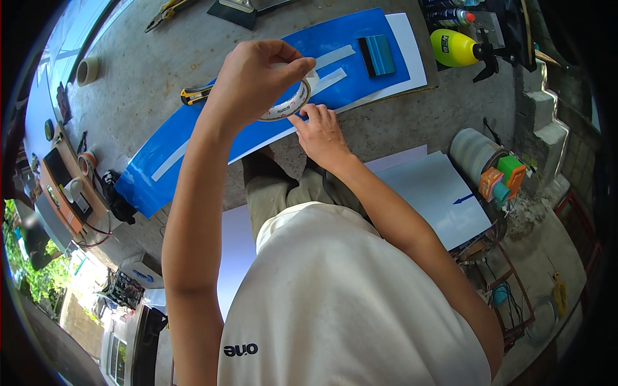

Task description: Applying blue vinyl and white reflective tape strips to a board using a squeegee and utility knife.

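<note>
My left hand (257,80) is above a long blue sheet (254,132), closed on a roll of tape (286,110) with a white printed core. Its thumb and index finger come together over the roll, and the palm hides part of it. My right hand (322,134) rests at the sheet's near edge, fingers bent and apart, thumb tip close beside the roll; whether it touches the roll I cannot tell. Pale tape strips (335,56) lie on the sheet. A blue squeegee (380,56) lies at its right end. Behind my left wrist is a yellow-black utility knife (195,95).
The sheet lies on a grey concrete-like table (138,77). Another tape roll (87,71) stands at the left, and pliers (166,13) lie at the far edge. A yellow spray bottle (454,48) is at the right. A white board (428,199) lies beside my right arm.
</note>
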Motion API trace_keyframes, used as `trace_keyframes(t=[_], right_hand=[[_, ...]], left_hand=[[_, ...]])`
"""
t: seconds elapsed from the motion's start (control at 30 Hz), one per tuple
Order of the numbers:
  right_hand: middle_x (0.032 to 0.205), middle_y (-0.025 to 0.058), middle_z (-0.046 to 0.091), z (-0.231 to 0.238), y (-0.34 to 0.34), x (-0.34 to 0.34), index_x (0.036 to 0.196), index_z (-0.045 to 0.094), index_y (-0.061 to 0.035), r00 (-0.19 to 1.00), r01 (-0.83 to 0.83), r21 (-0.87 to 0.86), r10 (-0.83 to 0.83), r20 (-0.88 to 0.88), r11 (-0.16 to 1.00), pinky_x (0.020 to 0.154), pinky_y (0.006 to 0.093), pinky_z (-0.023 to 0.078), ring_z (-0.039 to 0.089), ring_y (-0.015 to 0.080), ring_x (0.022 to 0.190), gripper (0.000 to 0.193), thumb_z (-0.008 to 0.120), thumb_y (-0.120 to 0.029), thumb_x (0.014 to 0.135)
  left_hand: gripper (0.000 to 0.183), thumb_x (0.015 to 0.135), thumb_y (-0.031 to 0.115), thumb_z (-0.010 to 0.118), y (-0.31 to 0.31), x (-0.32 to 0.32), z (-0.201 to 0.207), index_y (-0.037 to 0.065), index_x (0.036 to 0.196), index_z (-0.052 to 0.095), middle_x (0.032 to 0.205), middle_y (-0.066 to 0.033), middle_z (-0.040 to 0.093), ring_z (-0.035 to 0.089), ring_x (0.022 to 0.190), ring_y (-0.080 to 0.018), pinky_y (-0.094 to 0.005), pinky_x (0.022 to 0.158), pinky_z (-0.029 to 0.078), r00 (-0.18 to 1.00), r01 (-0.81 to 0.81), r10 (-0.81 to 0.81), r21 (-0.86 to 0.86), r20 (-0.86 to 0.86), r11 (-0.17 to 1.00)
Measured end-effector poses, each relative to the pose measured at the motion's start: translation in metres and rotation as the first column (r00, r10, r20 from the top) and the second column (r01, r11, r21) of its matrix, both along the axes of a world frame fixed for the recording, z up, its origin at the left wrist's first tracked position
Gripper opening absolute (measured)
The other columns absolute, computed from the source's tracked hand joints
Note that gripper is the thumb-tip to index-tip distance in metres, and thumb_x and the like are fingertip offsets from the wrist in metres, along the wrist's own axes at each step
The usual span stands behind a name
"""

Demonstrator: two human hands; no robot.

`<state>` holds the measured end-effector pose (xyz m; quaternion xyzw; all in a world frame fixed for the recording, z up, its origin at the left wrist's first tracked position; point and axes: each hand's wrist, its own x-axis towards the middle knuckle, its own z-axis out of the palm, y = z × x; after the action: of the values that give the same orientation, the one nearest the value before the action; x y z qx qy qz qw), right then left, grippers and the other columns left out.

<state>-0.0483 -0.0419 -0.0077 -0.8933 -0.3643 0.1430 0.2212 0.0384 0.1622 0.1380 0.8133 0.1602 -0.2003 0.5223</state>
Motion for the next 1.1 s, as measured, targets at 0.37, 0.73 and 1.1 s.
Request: trace_keyframes(t=[0.37,0.73,1.1], right_hand=[[0.116,0.0105,0.058,0.007,-0.038,0.019,0.124,0.070,-0.0094,0.980,0.199,0.224,-0.191,-0.059,0.954,0.094,0.0447,0.045,0.054,0.0313,0.109,0.041,0.074,-0.007,0.084],[0.129,0.0157,0.050,-0.010,-0.080,0.119,0.130,0.059,-0.0012,0.625,0.776,-0.018,-0.764,0.157,0.631,0.105,0.0501,0.043,0.050,0.0359,0.121,0.063,0.085,-0.034,0.084],[0.111,0.0245,0.072,0.004,-0.078,0.161,0.115,0.067,0.0049,0.688,0.670,-0.178,-0.693,-0.217,0.721,0.088,0.0456,0.055,0.071,0.0393,0.102,0.049,0.083,-0.031,0.085]], left_hand=[[0.027,0.089,0.023,0.077,0.065,-0.095,-0.004,-0.002,0.098,0.075,0.093,-0.0151,0.078,0.072,0.080,-0.0189,-0.0327,0.076,0.054,0.979,0.050,-0.012,0.178,-0.206,0.983],[0.029,0.089,0.026,0.077,0.080,-0.167,-0.063,0.000,0.100,0.076,0.101,-0.0159,0.078,0.075,0.096,-0.0262,-0.0362,0.087,0.054,0.960,-0.061,0.140,0.308,-0.241,0.950],[0.030,0.089,0.029,0.078,0.084,-0.183,-0.089,0.002,0.102,0.076,0.108,-0.0139,0.078,0.075,0.102,-0.0250,-0.0362,0.091,0.054,0.962,-0.110,0.167,0.253,-0.215,0.961]])
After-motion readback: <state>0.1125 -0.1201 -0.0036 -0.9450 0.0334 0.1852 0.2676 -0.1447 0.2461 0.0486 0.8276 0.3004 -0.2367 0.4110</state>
